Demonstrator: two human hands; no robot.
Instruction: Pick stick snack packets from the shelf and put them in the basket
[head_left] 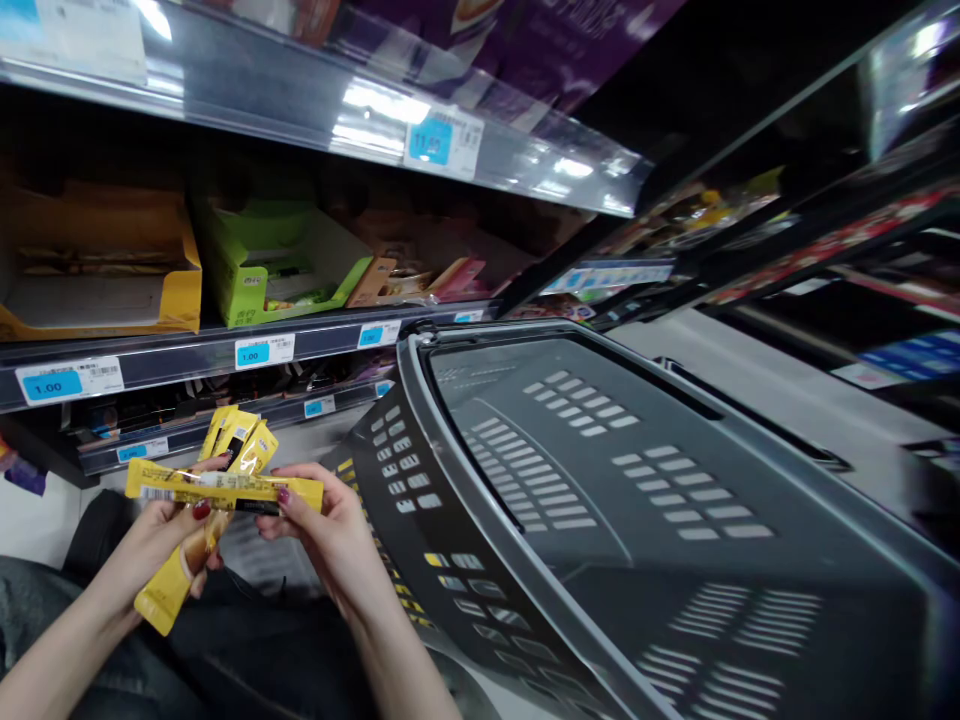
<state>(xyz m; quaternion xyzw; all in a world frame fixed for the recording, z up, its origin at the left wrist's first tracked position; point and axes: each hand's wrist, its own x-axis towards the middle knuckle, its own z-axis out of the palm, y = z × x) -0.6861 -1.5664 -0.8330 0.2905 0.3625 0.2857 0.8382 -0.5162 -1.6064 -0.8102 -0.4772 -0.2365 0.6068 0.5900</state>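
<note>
My left hand [154,545] is closed around several long, narrow yellow packets [165,592], fanned out at their upper ends. Across them lies a single yellow packet [180,484] with a barcode at its left end. My right hand [334,525] pinches this one near its right end between thumb and fingers. My left thumb rests close to its lower edge, and whether it presses on it I cannot tell. Both hands are above my lap, left of a grey shopping basket [480,540].
Ahead, a shelf holds an orange open box [97,325], a green open box [251,295] and brown and pink boxes beyond. Blue-and-white price tags [67,382] line its edge. A higher shelf [285,110] juts over them. The perforated basket fills the right side; more shelving stands behind it.
</note>
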